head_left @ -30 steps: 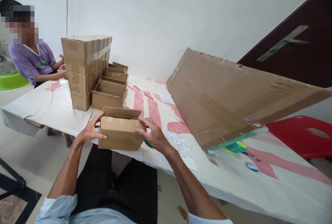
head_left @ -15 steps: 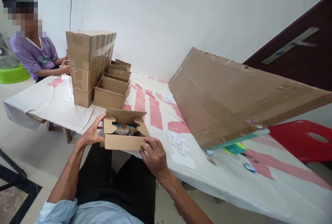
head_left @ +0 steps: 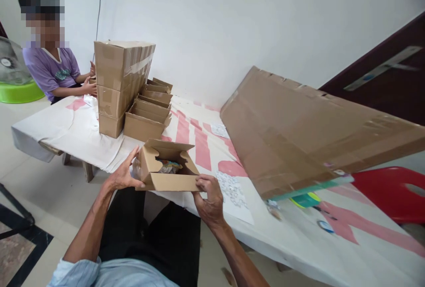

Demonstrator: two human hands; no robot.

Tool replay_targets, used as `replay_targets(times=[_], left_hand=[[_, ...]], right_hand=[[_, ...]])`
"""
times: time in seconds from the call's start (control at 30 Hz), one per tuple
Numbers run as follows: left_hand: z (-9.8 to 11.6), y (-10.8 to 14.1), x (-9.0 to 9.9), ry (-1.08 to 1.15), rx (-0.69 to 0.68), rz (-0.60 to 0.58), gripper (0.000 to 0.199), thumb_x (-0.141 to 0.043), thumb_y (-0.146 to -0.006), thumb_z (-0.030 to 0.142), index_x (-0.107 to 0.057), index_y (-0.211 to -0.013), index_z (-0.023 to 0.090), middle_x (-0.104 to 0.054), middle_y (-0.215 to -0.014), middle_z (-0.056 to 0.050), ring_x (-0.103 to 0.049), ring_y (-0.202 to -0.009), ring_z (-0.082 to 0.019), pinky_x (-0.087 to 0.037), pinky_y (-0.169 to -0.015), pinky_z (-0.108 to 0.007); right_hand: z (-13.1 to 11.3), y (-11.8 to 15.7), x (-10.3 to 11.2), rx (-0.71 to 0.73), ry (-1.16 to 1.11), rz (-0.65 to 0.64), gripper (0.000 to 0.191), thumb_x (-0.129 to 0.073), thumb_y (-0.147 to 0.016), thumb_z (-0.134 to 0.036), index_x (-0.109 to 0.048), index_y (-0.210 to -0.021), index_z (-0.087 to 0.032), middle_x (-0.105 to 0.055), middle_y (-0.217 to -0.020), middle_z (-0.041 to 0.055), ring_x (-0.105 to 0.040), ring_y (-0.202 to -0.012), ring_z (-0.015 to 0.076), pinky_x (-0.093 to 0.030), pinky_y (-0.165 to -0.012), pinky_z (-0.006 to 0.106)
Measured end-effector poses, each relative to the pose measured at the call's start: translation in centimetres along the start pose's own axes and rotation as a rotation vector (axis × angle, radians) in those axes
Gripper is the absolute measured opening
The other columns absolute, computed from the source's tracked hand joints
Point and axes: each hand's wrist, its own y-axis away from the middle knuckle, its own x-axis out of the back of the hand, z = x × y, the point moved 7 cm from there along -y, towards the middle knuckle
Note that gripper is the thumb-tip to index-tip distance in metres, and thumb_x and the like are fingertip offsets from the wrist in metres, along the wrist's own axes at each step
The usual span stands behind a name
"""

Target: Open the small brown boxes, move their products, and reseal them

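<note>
An open brown cardboard box [head_left: 174, 182] rests at the near edge of the table, its back flap raised. Inside it lies a crinkled packet [head_left: 170, 166] with blue and yellow on it. My left hand [head_left: 124, 174] holds the box's left end, thumb at the lower front and fingers behind. At the right front corner, my right hand [head_left: 210, 198] pinches the front flap between thumb and fingers.
Taped boxes [head_left: 111, 87] are stacked beyond, beside a row of open boxes [head_left: 144, 121]. A large cardboard sheet [head_left: 299, 132] leans at right. Papers [head_left: 232, 189], a tape roll [head_left: 325, 226] and a red chair [head_left: 388, 189] are there. A person [head_left: 53, 67] sits far left.
The box has turned a little and its front flap now tilts outward, pinched by my right hand. My left hand has shifted along the box's left end. The whole view has moved slightly.
</note>
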Motion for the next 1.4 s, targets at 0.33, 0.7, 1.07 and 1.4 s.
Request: replay_targets(times=[0.33, 0.7, 1.07, 1.4], left_hand=[[-0.7, 0.1, -1.3, -0.047, 0.006, 0.017, 0.140, -0.098, -0.061, 0.047, -0.017, -0.171, 0.021, -0.024, -0.175, -0.022, -0.027, -0.161, -0.043, -0.021, -0.132, -0.061], [3.0, 0.3, 0.4, -0.203, -0.134, 0.081, 0.114, -0.088, -0.072, 0.031, -0.027, -0.169, 0.028, -0.031, -0.172, -0.016, -0.032, -0.157, -0.041, -0.032, -0.127, -0.060], [-0.9, -0.6, 8.3, 0.270, 0.067, 0.197, 0.104, -0.100, -0.053, 0.039, -0.060, -0.147, 0.020, -0.059, -0.155, -0.018, -0.053, -0.144, -0.043, -0.050, -0.115, -0.046], [-1.3, 0.0, 9.9, 0.387, 0.190, 0.249, 0.110, -0.100, -0.041, 0.030, -0.063, -0.145, 0.028, -0.067, -0.146, -0.009, -0.067, -0.128, -0.036, -0.058, -0.104, -0.044]], right_hand=[[2.3, 0.7, 1.4, -0.103, -0.040, 0.037, 0.014, -0.065, -0.091, -0.012, -0.057, -0.093, -0.024, -0.065, -0.101, 0.0050, -0.066, -0.095, 0.0225, -0.054, -0.083, 0.038], [-1.6, -0.3, -0.5, 0.002, 0.022, 0.010, 0.024, -0.062, -0.088, -0.003, -0.056, -0.096, -0.025, -0.063, -0.099, 0.0055, -0.063, -0.093, 0.0245, -0.055, -0.080, 0.041], [-10.6, -1.9, 0.4, 0.116, -0.053, 0.083, 0.048, -0.070, -0.088, -0.016, -0.056, -0.133, -0.025, -0.066, -0.123, 0.0144, -0.066, -0.115, 0.0311, -0.061, -0.093, 0.053], [-10.1, -2.3, 1.0, 0.027, -0.160, 0.113, 0.029, -0.062, -0.093, -0.014, -0.061, -0.121, -0.021, -0.068, -0.113, 0.0127, -0.069, -0.104, 0.0257, -0.063, -0.088, 0.042]])
